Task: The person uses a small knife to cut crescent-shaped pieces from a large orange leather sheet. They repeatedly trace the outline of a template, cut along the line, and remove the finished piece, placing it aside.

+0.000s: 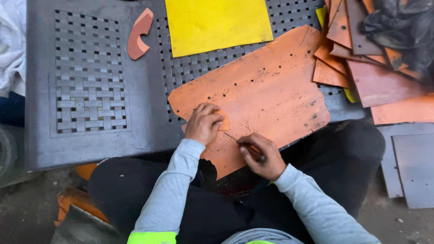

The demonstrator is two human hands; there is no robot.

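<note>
Left hand [203, 123]: pressing down with curled fingers on a small orange template piece [223, 122], holding it flat against the large orange sheet [257, 95].
Right hand [261, 156]: closing narrowly around a thin dark marking tool [246, 147], its tip touching the sheet just beside the template piece, between the two hands.
Large orange sheet: lying under both hands, reaching away from them across the grey woven-pattern desk [90, 77] and hanging over its near edge onto the person's lap; small holes and dark smudges are showing on it.
Template piece: sitting under the left fingertips, just left of the tool's tip.
Yellow sheet [217, 22]: lying beyond the hands, at the far edge of the large sheet and touching or overlapping it.
Curved orange offcut [139, 34]: resting on the desk well apart from the left hand, far and to its left.
Pile of orange and brown sheets [366, 58]: stacking up well to the right of the right hand, a black bag [400, 25] lying on top.
Grey panels [409, 162]: lying on the ground to the right of the right hand.
</note>
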